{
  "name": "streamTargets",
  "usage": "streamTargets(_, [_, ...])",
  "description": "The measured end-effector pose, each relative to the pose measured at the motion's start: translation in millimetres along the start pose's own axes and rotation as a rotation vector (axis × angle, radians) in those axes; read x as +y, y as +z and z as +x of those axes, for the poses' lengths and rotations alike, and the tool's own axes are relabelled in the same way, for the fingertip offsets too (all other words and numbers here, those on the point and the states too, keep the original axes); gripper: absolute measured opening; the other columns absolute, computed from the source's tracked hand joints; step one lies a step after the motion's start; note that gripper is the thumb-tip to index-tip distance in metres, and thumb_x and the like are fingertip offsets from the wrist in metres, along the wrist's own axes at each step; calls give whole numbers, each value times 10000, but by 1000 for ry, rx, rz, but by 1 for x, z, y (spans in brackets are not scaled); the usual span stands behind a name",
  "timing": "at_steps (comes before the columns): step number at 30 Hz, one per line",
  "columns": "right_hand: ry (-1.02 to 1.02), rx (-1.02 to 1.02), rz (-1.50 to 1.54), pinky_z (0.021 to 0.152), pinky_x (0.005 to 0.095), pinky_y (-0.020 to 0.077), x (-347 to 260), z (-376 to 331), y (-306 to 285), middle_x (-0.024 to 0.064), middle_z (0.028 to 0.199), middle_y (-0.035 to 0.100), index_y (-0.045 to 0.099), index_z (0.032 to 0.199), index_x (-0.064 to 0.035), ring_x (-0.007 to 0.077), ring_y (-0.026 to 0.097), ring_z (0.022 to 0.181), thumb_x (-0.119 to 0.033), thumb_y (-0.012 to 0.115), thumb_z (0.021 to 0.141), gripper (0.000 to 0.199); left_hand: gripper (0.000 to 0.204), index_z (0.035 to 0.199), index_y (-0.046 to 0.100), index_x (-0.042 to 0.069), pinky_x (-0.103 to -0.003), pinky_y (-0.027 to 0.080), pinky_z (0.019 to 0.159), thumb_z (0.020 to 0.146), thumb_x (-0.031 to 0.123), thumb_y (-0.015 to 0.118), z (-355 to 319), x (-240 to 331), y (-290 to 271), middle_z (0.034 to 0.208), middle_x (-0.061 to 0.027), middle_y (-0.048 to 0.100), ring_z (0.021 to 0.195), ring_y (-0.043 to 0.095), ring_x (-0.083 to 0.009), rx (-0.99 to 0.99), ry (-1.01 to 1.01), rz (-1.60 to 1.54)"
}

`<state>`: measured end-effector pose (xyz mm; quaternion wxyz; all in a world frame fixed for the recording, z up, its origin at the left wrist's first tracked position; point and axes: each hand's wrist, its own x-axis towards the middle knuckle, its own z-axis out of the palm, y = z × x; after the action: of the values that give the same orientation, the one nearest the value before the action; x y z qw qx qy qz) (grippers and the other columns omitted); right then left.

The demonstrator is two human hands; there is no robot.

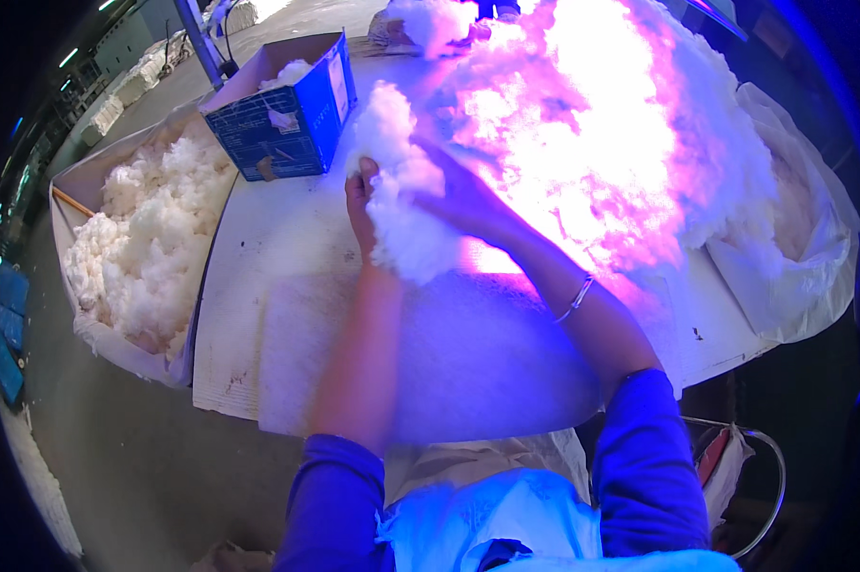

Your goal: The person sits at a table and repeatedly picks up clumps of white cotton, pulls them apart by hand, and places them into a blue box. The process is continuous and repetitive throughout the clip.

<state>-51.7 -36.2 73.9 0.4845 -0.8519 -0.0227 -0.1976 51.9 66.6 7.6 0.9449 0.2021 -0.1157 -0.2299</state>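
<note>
A tall wad of white cotton stands up between my hands, above the near part of the table. My left hand is closed round its left side, thumb upright. From the right, my right hand grips the same wad, with the thumb in front and the other fingers partly hidden by the fluff. Behind my right hand lies a large heap of loose cotton, lit so brightly in pink and violet that its middle is washed out.
A blue cardboard box with some cotton inside stands at the table's far left. Beside the table, a lined bin is filled with cotton. Clear plastic sheeting hangs at the right edge. A pale cloth covers the near tabletop.
</note>
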Motion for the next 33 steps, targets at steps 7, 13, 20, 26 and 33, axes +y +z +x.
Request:
streamTargets(7, [236, 302, 799, 720, 239, 501, 49, -9, -10, 10, 867, 640, 558, 1165, -28, 89, 603, 784, -81, 516, 919, 255, 456, 1129, 523, 30, -336, 542, 724, 922, 436, 519, -21, -1, 24, 1010, -88, 616, 861, 629, -206, -44, 149, 276])
streamTargets(13, [-30, -62, 1470, 784, 329, 524, 97, -18, -78, 121, 1024, 620, 536, 1153, 26, 202, 624, 904, -253, 449, 945, 359, 494, 1253, 464, 8, -365, 507, 869, 923, 368, 538, -34, 19, 34, 1182, -123, 561, 1098, 550, -227, -272, -310, -80])
streamTargets(20, [191, 68, 1334, 750, 310, 508, 88, -27, -34, 101, 1010, 618, 542, 1163, 10, 179, 608, 869, -253, 493, 929, 355, 485, 1278, 450, 14, -354, 491, 891, 915, 316, 562, -42, 5, 31, 1223, -117, 538, 1122, 530, -220, -106, -63, 134])
streamTargets(26, [223, -26, 1462, 721, 294, 494, 91, -36, -40, 84, 998, 616, 547, 1171, -4, 160, 594, 840, -254, 530, 915, 358, 487, 1300, 437, 19, -343, 477, 910, 909, 271, 582, -37, 5, 47, 1257, -112, 518, 1143, 514, -215, -138, 84, 185])
streamTargets(33, [284, 47, 1392, 687, 275, 478, 89, -37, -32, 64, 985, 614, 553, 1181, -21, 137, 578, 805, -254, 574, 899, 366, 609, 1288, 471, 50, -287, 467, 872, 749, 95, 751, -35, -14, 35, 1168, -65, 563, 1037, 532, -136, -250, 301, 1212])
